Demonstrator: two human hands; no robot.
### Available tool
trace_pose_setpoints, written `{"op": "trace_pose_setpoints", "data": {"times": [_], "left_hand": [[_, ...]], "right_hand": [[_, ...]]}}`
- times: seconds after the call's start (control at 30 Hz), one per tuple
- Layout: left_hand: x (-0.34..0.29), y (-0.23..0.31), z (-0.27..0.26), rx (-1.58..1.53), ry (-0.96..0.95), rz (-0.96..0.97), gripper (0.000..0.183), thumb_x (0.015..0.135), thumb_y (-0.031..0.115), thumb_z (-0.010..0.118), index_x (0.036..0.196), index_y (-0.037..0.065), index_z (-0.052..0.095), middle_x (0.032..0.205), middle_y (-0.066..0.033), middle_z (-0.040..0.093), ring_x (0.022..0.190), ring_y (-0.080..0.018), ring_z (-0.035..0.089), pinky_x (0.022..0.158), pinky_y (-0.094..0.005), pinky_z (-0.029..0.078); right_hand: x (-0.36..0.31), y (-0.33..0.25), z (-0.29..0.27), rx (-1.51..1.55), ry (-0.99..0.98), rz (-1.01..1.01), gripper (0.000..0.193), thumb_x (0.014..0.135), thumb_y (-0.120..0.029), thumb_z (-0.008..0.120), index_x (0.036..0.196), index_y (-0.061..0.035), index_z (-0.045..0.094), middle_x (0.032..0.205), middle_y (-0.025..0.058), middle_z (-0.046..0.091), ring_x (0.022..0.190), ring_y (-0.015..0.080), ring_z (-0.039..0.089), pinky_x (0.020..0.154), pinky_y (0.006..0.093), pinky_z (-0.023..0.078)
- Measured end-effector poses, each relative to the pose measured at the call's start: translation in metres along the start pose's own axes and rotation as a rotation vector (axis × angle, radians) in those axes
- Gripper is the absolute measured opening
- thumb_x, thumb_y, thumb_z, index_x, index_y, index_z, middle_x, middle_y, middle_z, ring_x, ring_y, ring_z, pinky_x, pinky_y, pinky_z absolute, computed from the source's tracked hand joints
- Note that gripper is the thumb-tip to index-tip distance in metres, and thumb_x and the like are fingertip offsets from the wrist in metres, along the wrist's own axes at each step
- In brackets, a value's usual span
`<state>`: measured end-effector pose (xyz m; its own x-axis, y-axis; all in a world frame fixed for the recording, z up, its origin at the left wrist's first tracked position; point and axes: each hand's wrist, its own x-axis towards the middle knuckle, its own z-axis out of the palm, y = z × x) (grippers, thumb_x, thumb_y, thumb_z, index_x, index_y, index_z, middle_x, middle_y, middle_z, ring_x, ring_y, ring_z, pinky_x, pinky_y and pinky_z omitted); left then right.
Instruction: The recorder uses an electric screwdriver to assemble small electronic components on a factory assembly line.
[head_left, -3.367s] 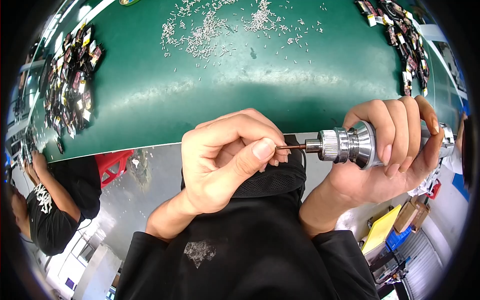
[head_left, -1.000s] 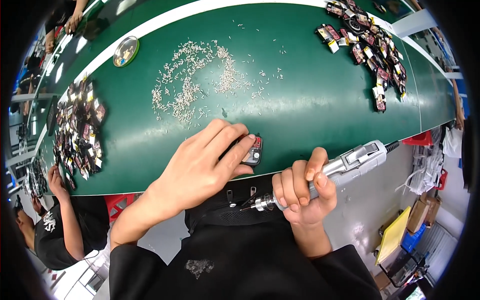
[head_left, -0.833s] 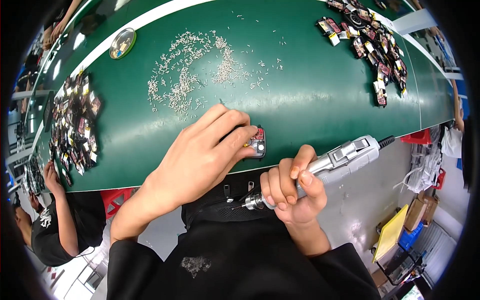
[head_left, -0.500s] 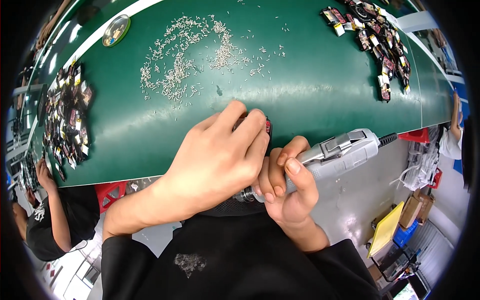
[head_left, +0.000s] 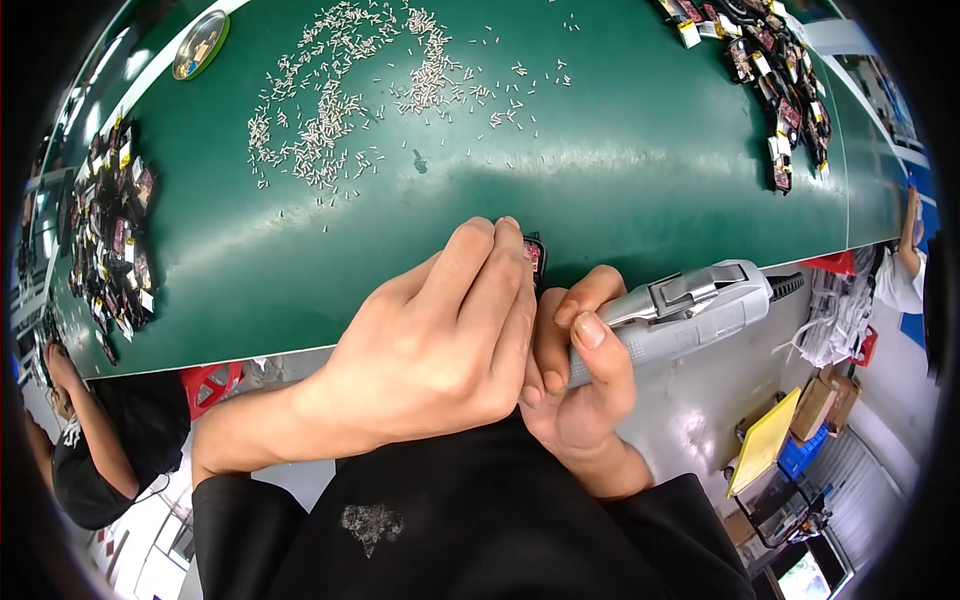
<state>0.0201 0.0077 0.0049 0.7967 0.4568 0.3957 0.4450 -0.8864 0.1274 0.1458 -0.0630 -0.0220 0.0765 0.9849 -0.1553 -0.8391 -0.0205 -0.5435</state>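
Note:
My left hand [head_left: 440, 330] is closed at the near table edge, its fingertips pressed together on a small black-cased device [head_left: 537, 256] with a red part showing. Most of that device is covered by the fingers. Beside it, my right hand [head_left: 585, 375] grips a grey electric screwdriver [head_left: 695, 310] with a silver lever on its side and a black cord at its rear. The front end of the screwdriver is hidden behind my left hand. Farther off on the table, many small silver screws [head_left: 325, 130] lie scattered.
The green table [head_left: 620, 200] carries a heap of black devices [head_left: 115, 240] at the left and another pile [head_left: 785, 100] at the far right. A round green-rimmed dish [head_left: 201, 46] stands at the far left. A co-worker's arm [head_left: 100, 430] is at the lower left.
The view has shifted slightly, so the screws and piles sit differently in it. My left fingers have straightened somewhat over the device. The screwdriver's front end, visible before, is now hidden.

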Motion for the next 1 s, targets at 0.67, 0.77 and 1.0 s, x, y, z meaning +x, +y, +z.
{"op": "trace_pose_setpoints", "data": {"times": [0.67,0.77,1.0], "left_hand": [[-0.014,-0.002,0.004,-0.072,-0.007,-0.044,0.043,0.054,-0.001,0.06,0.095,-0.014,0.062,0.105,-0.0222,0.06,0.083,-0.0287,0.058,0.065,-0.0325,0.053],[-0.015,-0.004,0.006,-0.117,-0.002,-0.059,0.043,0.053,-0.001,0.06,0.094,-0.013,0.062,0.104,-0.0218,0.06,0.083,-0.0286,0.059,0.064,-0.0321,0.052],[-0.016,-0.002,0.008,-0.16,0.005,-0.088,0.043,0.052,-0.001,0.06,0.093,-0.013,0.062,0.104,-0.0216,0.06,0.082,-0.0285,0.059,0.062,-0.0319,0.052]], "right_hand": [[0.072,-0.073,0.011,-0.33,-0.356,-0.229,0.028,0.095,-0.032,0.043,0.088,-0.0069,0.052,0.051,-0.0012,0.038,0.043,0.009,0.037,0.051,0.0245,0.033],[0.071,-0.073,0.013,-0.352,-0.345,-0.224,0.027,0.095,-0.032,0.043,0.086,-0.008,0.05,0.05,-0.0012,0.038,0.043,0.0088,0.037,0.05,0.0246,0.033],[0.063,-0.071,0.015,-0.419,-0.338,-0.236,0.025,0.095,-0.031,0.041,0.084,-0.009,0.047,0.051,-0.0017,0.038,0.042,0.0085,0.036,0.05,0.025,0.034]]}}
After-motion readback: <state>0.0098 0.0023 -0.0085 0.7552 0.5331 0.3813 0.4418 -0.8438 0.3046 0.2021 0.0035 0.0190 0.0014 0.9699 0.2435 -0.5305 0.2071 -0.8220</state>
